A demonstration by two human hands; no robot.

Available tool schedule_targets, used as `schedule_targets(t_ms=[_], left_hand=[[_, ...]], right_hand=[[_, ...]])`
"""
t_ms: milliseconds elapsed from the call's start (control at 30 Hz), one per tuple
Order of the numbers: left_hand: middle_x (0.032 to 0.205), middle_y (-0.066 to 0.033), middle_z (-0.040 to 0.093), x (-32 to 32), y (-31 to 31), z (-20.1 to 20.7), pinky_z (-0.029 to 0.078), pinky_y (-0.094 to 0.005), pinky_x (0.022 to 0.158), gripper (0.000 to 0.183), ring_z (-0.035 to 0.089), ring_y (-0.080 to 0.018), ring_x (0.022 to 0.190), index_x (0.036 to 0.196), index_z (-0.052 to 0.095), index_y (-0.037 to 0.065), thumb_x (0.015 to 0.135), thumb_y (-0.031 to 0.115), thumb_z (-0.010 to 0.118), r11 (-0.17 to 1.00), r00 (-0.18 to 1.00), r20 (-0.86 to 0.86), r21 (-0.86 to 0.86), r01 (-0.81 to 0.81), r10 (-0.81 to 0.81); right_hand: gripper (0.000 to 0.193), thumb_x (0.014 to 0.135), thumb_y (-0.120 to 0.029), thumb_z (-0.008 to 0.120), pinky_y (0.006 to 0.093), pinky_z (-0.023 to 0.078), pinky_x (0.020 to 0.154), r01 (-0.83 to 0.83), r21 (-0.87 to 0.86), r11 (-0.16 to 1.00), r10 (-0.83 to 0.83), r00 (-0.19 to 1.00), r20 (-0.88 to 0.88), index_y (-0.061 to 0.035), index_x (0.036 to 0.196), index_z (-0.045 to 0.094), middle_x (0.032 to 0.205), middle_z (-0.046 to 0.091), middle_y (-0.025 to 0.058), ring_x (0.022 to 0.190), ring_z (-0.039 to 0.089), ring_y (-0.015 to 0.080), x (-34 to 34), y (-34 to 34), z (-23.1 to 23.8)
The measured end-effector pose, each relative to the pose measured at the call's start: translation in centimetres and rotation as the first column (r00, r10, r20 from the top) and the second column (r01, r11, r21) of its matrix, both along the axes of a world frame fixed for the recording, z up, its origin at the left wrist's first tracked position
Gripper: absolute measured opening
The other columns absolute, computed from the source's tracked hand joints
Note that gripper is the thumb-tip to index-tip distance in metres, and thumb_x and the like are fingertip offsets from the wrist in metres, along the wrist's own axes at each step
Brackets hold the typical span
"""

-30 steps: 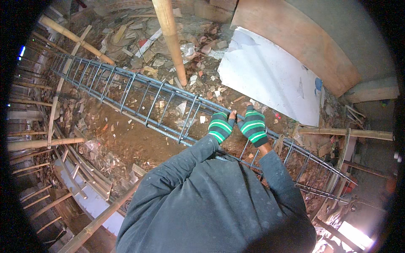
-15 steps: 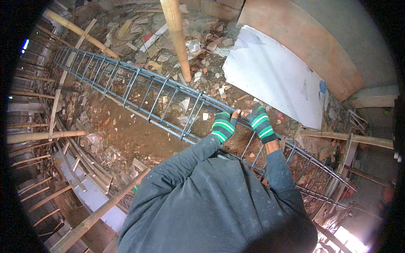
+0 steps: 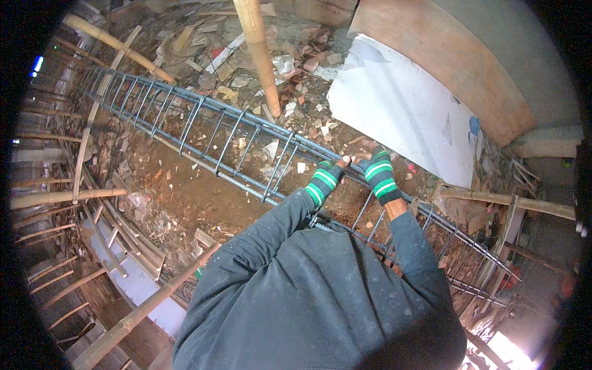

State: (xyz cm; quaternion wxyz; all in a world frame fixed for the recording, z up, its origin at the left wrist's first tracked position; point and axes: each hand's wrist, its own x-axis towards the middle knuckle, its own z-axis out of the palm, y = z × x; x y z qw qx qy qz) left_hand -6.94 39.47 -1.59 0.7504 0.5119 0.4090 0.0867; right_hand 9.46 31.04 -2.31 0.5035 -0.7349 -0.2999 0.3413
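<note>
A long cage of steel rebar (image 3: 233, 136) with square stirrups (image 3: 187, 126) runs slantwise from the far left to the near right. Both my hands, in gloves striped green, dark and white with bare fingertips, meet at its far upper bars. My left hand (image 3: 327, 177) is closed, thumb and fingertips pinched at the bar. Right beside it, my right hand (image 3: 378, 173) is closed too, its fingers bent over the same bar. Anything small between the fingertips is hidden. My right forearm crosses over the cage.
A bamboo pole (image 3: 258, 57) rises beyond the cage amid rubble (image 3: 231, 79). A white board (image 3: 401, 111) leans at the far right beside a brown panel (image 3: 453, 55). Bamboo poles and slats (image 3: 68, 197) stand at left; another pole (image 3: 512, 202) lies at right.
My left hand has turned slightly, its wrist shifting left and nearer. My right hand has tilted a little and edged closer to me. Both stay at the same bar.
</note>
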Motion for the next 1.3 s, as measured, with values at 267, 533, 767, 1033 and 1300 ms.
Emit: schedule_targets(t_ms=[267,533,767,1033,1300], left_hand=[[0.06,0.0029,0.055,0.1,-0.4,-1.1,0.031,-0.0281,0.04,0.043,0.046,-0.0106,0.044,0.084,0.067,0.013,0.097,0.054,0.064,0.979,0.994,0.079,-0.192,-0.063,0.079],[0.062,0.004,0.055,-0.3,-0.3,-0.5,0.032,-0.0282,0.043,0.044,0.044,-0.009,0.047,0.082,0.069,0.011,0.097,0.053,0.066,0.982,0.996,0.063,-0.181,-0.057,0.069],[0.069,-0.0033,0.064,-0.6,0.1,-0.5,0.046,-0.0317,0.061,0.045,0.057,-0.0148,0.065,0.089,0.073,0.006,0.098,0.049,0.066,1.0,0.998,-0.06,-0.016,0.026,-0.027],[0.09,-0.0102,0.07,-7.0,3.5,4.0,0.054,-0.0305,0.068,0.036,0.07,-0.0181,0.082,0.127,0.063,-0.005,0.1,0.019,0.06,0.948,0.947,-0.041,-0.015,0.317,-0.318],[0.125,-0.0178,0.068,-5.1,7.5,7.6,0.054,-0.0284,0.098,0.054,0.069,-0.0211,0.11,0.142,0.052,-0.006,0.097,0.021,0.065,0.919,0.809,0.493,-0.046,0.393,-0.321]], right_hand=[[0.044,0.085,0.0,0.072,0.0333,0.057,0.082,-0.013,0.062,0.998,-0.008,0.945,0.326,0.003,0.126,0.058,0.105,0.073,0.0149,0.093,0.071,0.0207,-3.2,-0.9,3.5],[0.021,0.087,-0.006,0.075,0.0345,0.057,0.081,-0.045,0.022,0.999,0.045,0.999,-0.008,0.0011,0.106,0.073,0.1,0.076,0.0112,0.093,0.07,0.0185,-1.1,-0.5,2.7],[0.011,0.089,-0.007,0.074,0.0336,0.055,0.075,-0.131,-0.053,0.99,0.134,0.99,0.055,-0.0011,0.098,0.073,0.091,0.075,0.0092,0.085,0.069,0.0163,-0.7,-0.1,2.7],[0.016,0.09,-0.014,0.072,0.0323,0.05,0.074,-0.25,-0.069,0.966,0.257,0.881,0.398,-0.004,0.101,0.074,0.086,0.072,0.0062,0.079,0.062,0.0135,-2.0,-0.3,6.5],[0.021,0.088,-0.015,0.071,0.0357,0.05,0.075,-0.168,-0.023,0.986,0.162,0.895,0.416,-0.0036,0.105,0.073,0.093,0.074,0.0123,0.078,0.063,0.0218,-2.3,-1.2,4.7]])
